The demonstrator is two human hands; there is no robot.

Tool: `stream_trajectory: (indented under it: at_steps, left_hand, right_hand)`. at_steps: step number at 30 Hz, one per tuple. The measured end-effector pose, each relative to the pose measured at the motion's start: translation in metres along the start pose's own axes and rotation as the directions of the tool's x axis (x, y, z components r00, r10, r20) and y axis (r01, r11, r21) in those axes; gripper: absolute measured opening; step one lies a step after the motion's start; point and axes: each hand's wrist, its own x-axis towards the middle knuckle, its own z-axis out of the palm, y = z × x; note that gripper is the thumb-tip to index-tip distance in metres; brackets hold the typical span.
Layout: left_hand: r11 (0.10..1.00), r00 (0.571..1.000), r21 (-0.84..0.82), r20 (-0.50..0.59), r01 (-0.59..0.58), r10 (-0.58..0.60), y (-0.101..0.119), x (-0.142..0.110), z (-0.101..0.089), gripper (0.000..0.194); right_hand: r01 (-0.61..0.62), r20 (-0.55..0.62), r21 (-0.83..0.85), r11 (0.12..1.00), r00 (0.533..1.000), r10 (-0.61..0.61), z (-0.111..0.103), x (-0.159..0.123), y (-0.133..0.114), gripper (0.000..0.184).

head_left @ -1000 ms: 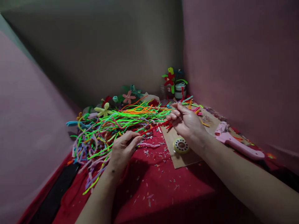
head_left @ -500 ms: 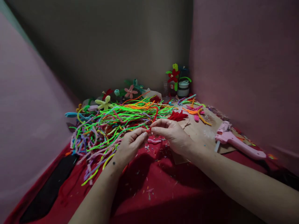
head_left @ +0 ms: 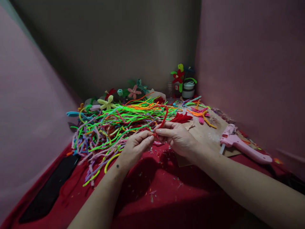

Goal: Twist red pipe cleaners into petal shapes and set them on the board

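Observation:
Between my two hands is a red pipe cleaner (head_left: 166, 114), its free length curving up above the fingers. My left hand (head_left: 137, 145) pinches its lower end between thumb and forefinger. The fingertips of my right hand (head_left: 177, 136) grip it just to the right, almost touching the left ones. The fingers partly hide the small red bend where they meet. Close behind lies a heap of pipe cleaners (head_left: 133, 113) in green, orange, lilac, pink and other colours. A bunch of red pieces (head_left: 182, 118) rests just beyond my right hand.
On the right, a pink glue gun (head_left: 243, 144) lies at the edge of a cardboard sheet (head_left: 209, 140). A black phone-like slab (head_left: 51, 189) lies at left. Finished flowers (head_left: 134, 91) and a lidded jar (head_left: 188, 90) stand at the back. Scraps litter the red cloth (head_left: 166, 190).
Both hands have shifted slightly right. The red pipe cleaner's free end has swung right and now arches more openly above the right fingers.

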Motion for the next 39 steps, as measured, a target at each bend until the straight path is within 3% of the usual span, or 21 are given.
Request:
stream_trajectory:
  at_steps: [4, 8, 11, 15, 17, 19, 21, 22, 24, 26, 29, 33, 39]
  left_hand:
    - [0.963, 0.999, -0.267, 0.026, 0.027, -0.021, 0.001, -0.001, 0.001, 0.021]
    - [0.948, 0.999, -0.318, 0.035, 0.03, -0.02, 0.0, -0.002, 0.002, 0.018]
    - [0.982, 1.0, -0.188, 0.021, -0.003, 0.007, 0.002, -0.001, 0.002, 0.021]
    - [0.973, 0.993, 0.225, -0.09, -0.058, 0.08, 0.01, -0.005, -0.009, 0.021]
    - [0.936, 0.966, 0.351, -0.244, 0.008, 0.083, 0.012, -0.014, -0.022, 0.028]
    - [0.909, 0.943, 0.395, -0.333, 0.135, 0.005, 0.009, -0.029, -0.037, 0.032]
    - [0.814, 0.945, 0.529, -0.32, 0.24, -0.07, 0.0, -0.046, -0.049, 0.032]
    - [0.713, 0.95, 0.646, -0.298, 0.273, -0.094, -0.005, -0.053, -0.053, 0.03]
    - [0.508, 0.976, 0.834, -0.203, 0.214, -0.078, -0.018, -0.064, -0.056, 0.02]
    - [0.347, 0.983, 0.92, -0.164, 0.182, -0.082, -0.029, -0.068, -0.055, 0.019]
    - [0.236, 0.984, 0.958, -0.146, 0.166, -0.102, -0.036, -0.066, -0.05, 0.023]
    - [0.237, 0.965, 0.944, -0.187, 0.228, -0.184, -0.03, -0.067, -0.05, 0.02]
    - [0.403, 0.974, 0.893, -0.142, 0.202, -0.175, -0.024, -0.094, -0.063, 0.028]
  right_hand:
    - [-0.007, -0.026, 0.076, 0.997, 1.0, 0.009, 0.002, -0.001, 0.002, 0.018]
    - [-0.013, 0.003, 0.089, 0.996, 1.0, 0.013, 0.004, -0.002, 0.002, 0.018]
    - [0.009, 0.028, 0.067, 0.998, 1.0, -0.011, 0.002, -0.002, 0.002, 0.018]
    - [0.086, 0.052, -0.006, 0.996, 0.995, -0.086, -0.001, -0.003, 0.001, 0.014]
    - [0.133, 0.05, -0.079, 0.988, 0.99, -0.129, -0.001, -0.004, 0.001, 0.013]
    - [0.161, 0.032, -0.141, 0.977, 0.987, -0.158, 0.0, -0.006, 0.001, 0.013]
    - [0.159, 0.005, -0.155, 0.975, 0.987, -0.16, 0.002, -0.007, 0.001, 0.012]
    - [0.155, -0.006, -0.146, 0.977, 0.988, -0.157, 0.002, -0.007, 0.002, 0.011]
    - [0.156, -0.004, -0.125, 0.98, 0.987, -0.158, 0.003, -0.007, 0.004, 0.009]
    - [0.162, 0.007, -0.11, 0.981, 0.987, -0.162, 0.002, -0.006, 0.006, 0.009]
    - [0.15, -0.003, -0.082, 0.985, 0.989, -0.151, -0.002, -0.003, 0.009, 0.011]
    - [0.122, -0.066, -0.044, 0.992, 0.99, -0.124, -0.005, 0.0, 0.007, 0.013]
    - [0.115, -0.117, -0.027, 0.993, 0.986, -0.118, -0.003, 0.001, 0.004, 0.014]
